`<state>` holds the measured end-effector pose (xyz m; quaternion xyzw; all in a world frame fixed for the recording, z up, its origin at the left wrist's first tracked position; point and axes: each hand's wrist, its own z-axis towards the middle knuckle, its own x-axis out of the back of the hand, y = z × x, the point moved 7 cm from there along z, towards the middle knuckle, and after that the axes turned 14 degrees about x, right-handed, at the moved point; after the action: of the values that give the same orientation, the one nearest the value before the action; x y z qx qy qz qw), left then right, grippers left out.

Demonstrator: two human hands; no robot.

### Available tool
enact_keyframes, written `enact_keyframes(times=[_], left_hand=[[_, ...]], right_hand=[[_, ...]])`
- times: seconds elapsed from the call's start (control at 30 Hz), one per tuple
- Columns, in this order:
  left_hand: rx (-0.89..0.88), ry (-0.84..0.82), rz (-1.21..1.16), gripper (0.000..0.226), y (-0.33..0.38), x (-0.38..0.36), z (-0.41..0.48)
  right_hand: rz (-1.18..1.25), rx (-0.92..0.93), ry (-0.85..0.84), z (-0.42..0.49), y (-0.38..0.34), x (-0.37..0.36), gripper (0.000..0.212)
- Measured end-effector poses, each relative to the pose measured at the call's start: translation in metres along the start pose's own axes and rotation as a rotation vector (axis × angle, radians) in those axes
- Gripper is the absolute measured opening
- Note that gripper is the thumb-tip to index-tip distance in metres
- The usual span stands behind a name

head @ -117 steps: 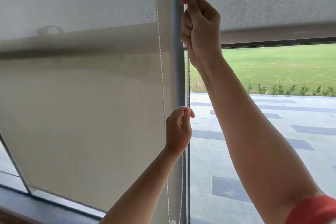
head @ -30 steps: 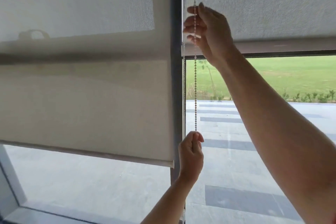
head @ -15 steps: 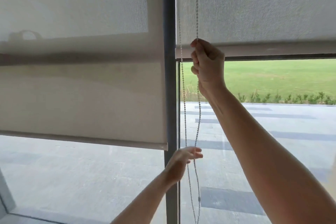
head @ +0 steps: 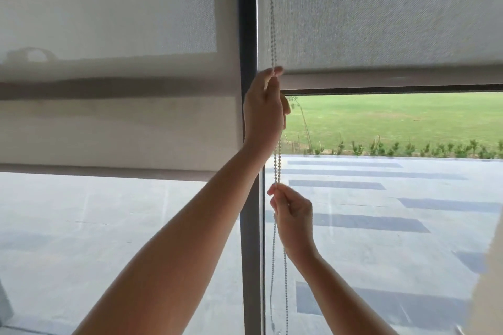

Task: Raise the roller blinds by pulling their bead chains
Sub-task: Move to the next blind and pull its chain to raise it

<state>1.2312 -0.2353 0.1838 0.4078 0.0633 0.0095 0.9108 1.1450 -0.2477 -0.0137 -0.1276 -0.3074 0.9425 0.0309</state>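
Two grey roller blinds hang on either side of a dark mullion (head: pixel 249 22). The right blind (head: pixel 381 22) ends high, with its bottom rail (head: pixel 381 81) above the lawn view. The left blind (head: pixel 109 117) hangs lower. A bead chain (head: pixel 277 163) runs down just right of the mullion. My left hand (head: pixel 264 109) is raised to the right blind's rail and pinches the chain there. My right hand (head: pixel 292 215) grips the same chain lower down. The loop hangs slack below it.
Through the glass I see grey paving (head: pixel 353 226), a row of small shrubs (head: pixel 408 148) and a lawn (head: pixel 394 117). A pale blurred edge (head: pixel 490 266) intrudes at the right border.
The hands have swapped places: my left hand went up to the chain at the rail, and my right hand came down the chain. The left blind's bottom edge stands higher than before.
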Motion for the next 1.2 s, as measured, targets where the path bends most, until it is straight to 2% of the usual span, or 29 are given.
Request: enact_keyframes(times=[0.1,0.23,0.4,0.47,0.53,0.63,0.77,0.87,1.07,1.2], left_hand=[[-0.018,0.106,-0.031,0.025,-0.027,0.007,-0.017],[-0.014,0.133,-0.022,0.032,-0.059,0.008,-0.041],[0.002,0.139,0.025,0.034,-0.087,0.014,-0.081],[0.004,0.156,0.048,0.034,-0.096,0.019,-0.092],[-0.004,0.179,0.081,0.034,-0.104,0.022,-0.103],[0.018,0.174,0.124,0.03,-0.118,0.021,-0.123],[0.082,0.119,0.181,0.028,-0.143,0.015,-0.156],[0.121,0.09,0.216,0.028,-0.158,0.013,-0.18],[0.172,0.06,0.207,0.031,-0.173,0.016,-0.203],[0.164,0.035,0.278,0.033,-0.184,0.02,-0.205]], right_hand=[[-0.048,-0.044,-0.042,-0.022,0.014,0.005,0.033],[-0.063,-0.149,-0.132,-0.051,0.034,0.004,0.032],[-0.068,-0.335,-0.467,-0.055,0.044,0.012,0.042],[-0.034,-0.395,-0.543,-0.035,0.036,0.011,0.05],[0.028,-0.379,-0.497,0.004,0.017,0.007,0.051],[0.126,-0.254,-0.434,0.078,-0.029,-0.011,0.029],[0.391,-0.04,-0.423,0.159,-0.124,-0.049,0.032],[0.572,0.064,-0.336,0.201,-0.181,-0.067,0.03],[0.508,0.099,-0.167,0.223,-0.209,-0.077,0.021],[0.509,0.126,-0.124,0.211,-0.204,-0.072,0.027]])
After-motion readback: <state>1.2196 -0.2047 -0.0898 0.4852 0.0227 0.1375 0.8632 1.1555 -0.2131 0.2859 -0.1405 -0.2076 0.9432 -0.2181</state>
